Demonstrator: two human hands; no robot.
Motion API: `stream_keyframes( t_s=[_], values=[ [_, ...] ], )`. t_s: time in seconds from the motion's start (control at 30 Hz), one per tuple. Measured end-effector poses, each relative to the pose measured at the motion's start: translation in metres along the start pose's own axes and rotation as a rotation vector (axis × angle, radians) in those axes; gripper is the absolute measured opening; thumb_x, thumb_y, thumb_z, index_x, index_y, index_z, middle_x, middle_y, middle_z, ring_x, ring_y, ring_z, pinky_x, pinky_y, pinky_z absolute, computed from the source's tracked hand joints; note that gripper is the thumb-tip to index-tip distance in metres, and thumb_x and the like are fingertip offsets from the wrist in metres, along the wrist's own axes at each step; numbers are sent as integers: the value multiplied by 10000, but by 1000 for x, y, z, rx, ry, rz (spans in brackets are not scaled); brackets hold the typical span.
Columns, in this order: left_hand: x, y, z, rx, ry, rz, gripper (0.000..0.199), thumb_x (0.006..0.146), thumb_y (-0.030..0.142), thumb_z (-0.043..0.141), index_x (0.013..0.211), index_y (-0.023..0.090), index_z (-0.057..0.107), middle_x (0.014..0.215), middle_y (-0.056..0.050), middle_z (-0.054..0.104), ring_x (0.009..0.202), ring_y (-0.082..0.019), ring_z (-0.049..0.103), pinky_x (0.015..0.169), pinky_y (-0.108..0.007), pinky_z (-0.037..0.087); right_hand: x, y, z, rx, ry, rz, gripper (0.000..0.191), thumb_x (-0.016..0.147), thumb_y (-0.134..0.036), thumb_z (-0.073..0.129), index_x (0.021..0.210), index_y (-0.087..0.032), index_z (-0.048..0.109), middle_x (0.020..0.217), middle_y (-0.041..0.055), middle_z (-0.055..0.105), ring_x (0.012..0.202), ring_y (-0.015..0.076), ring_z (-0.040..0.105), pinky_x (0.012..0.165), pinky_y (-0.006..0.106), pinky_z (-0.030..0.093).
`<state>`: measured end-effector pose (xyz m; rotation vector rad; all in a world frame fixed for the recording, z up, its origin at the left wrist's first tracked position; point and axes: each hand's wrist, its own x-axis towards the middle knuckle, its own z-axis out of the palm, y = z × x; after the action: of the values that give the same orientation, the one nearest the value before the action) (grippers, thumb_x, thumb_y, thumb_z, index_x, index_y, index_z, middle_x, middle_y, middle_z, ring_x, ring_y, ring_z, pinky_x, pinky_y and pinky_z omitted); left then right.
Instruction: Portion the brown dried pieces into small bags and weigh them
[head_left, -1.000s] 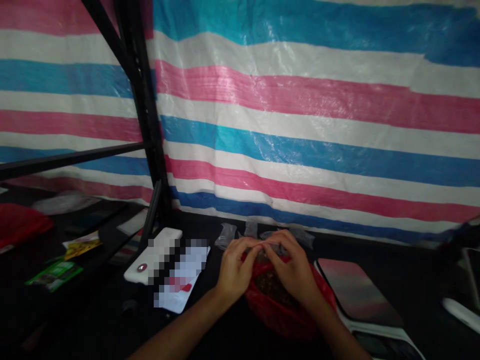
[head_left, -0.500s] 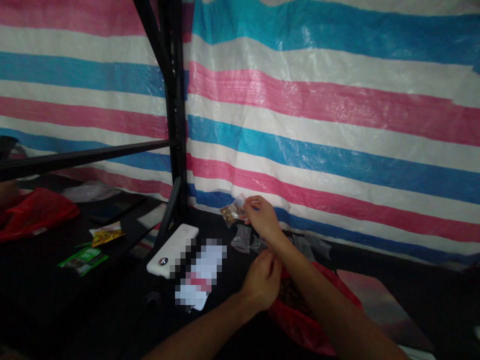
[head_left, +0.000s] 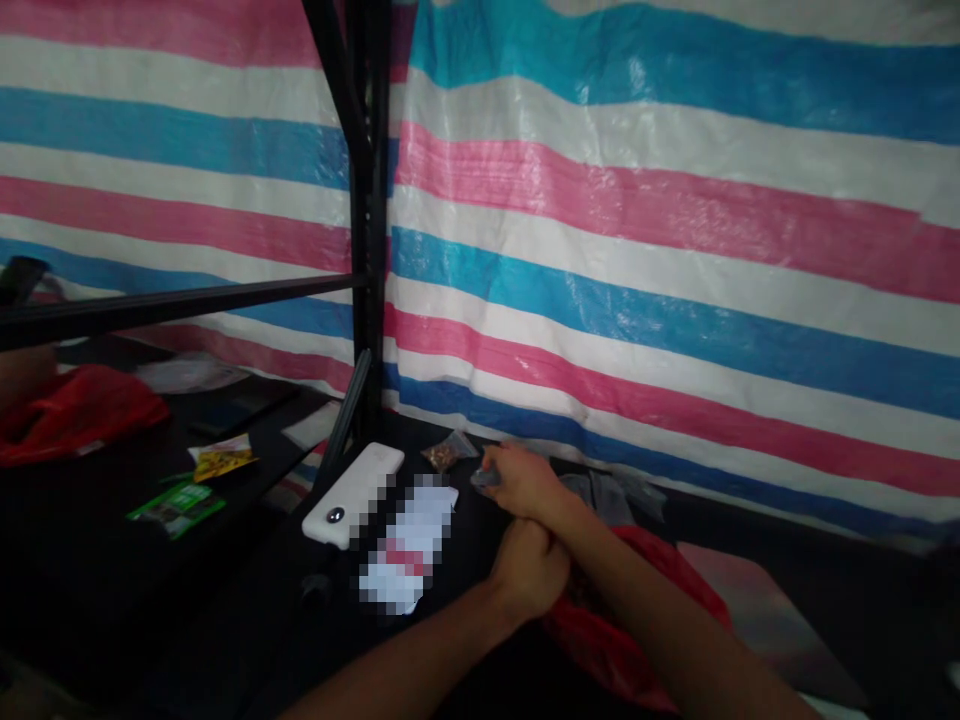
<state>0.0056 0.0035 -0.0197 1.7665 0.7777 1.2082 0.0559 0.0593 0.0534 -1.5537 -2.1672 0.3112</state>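
A small clear plastic bag with brown pieces inside (head_left: 442, 456) lies on the black table near the striped sheet. To its right, my right hand (head_left: 525, 482) reaches across my left wrist area, its fingers closed on another small clear plastic bag (head_left: 485, 478) that looks unfilled. My left hand (head_left: 534, 568) is curled beneath my right forearm, beside a red plastic bag (head_left: 637, 660) with dark brown contents. What its fingers hold, if anything, is hidden. More clear plastic bags (head_left: 600, 492) lie behind the red bag.
A white device (head_left: 352, 497) and a blurred-out card (head_left: 409, 545) lie to the left. A flat sheet (head_left: 750, 600) is at right. Across the black metal frame (head_left: 369, 220) are yellow (head_left: 225, 460) and green packets (head_left: 176, 508), another red bag (head_left: 90, 410) and part of another person's arm (head_left: 26, 372).
My right hand has let go of the filled bag, now on the table, and moved down to the unfilled one. My left hand stays low by the red bag. The view has shifted slightly.
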Motion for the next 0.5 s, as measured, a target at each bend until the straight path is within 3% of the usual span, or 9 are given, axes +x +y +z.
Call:
stream_keyframes(
  t_s=[0.07, 0.13, 0.23, 0.3, 0.33, 0.4, 0.5],
  values=[
    [-1, 3, -1, 57, 15, 12, 327, 846, 80, 444, 942, 172, 743, 957, -105, 780, 925, -273, 737, 822, -377, 604, -3, 1, -6, 27, 57, 14, 105, 723, -125, 721, 746, -224, 691, 761, 4, 718, 733, 178, 655, 666, 261, 436],
    [-2, 10, -4, 137, 81, 57, 300, 879, 99, 445, 965, 171, 723, 1021, -122, 747, 991, -274, 707, 892, -415, 576, -9, 4, -18, 79, 173, 33, 94, 832, -165, 617, 830, -223, 692, 797, 13, 729, 731, 172, 656, 667, 267, 443],
    [-1, 22, -11, 278, 312, 192, 256, 904, 158, 509, 1114, 184, 653, 1170, -133, 636, 1129, -271, 619, 984, -455, 520, -28, 17, -45, 176, 346, 62, 202, 944, -285, 487, 1002, -200, 660, 891, 53, 732, 758, 182, 661, 695, 297, 483],
    [-1, 29, -15, 390, 458, 275, 419, 867, 217, 626, 1279, 190, 555, 1270, -147, 553, 1217, -289, 558, 1031, -484, 485, -47, 28, -59, 243, 360, 45, 233, 945, -352, 489, 978, -187, 650, 841, 51, 722, 745, 186, 663, 679, 299, 508],
    [0, 32, -18, 440, 458, 313, 573, 835, 252, 690, 1367, 194, 485, 1342, -161, 510, 1280, -310, 514, 1068, -508, 452, -58, 33, -64, 276, 333, 24, 217, 923, -365, 528, 942, -189, 653, 821, 41, 722, 736, 185, 667, 670, 295, 517],
    [0, 34, -21, 518, 306, 390, 791, 790, 304, 764, 1469, 214, 367, 1447, -169, 465, 1368, -340, 442, 1126, -542, 383, -79, 39, -67, 352, 266, -29, 171, 884, -356, 598, 907, -201, 667, 806, 16, 721, 725, 175, 666, 668, 286, 526],
    [0, 32, -21, 549, 67, 451, 704, 852, 283, 700, 1465, 234, 357, 1394, -142, 564, 1322, -318, 508, 1113, -523, 390, -106, 42, -65, 494, 211, -121, 117, 908, -306, 600, 948, -218, 666, 867, 11, 713, 790, 174, 664, 741, 297, 532]
  ],
)
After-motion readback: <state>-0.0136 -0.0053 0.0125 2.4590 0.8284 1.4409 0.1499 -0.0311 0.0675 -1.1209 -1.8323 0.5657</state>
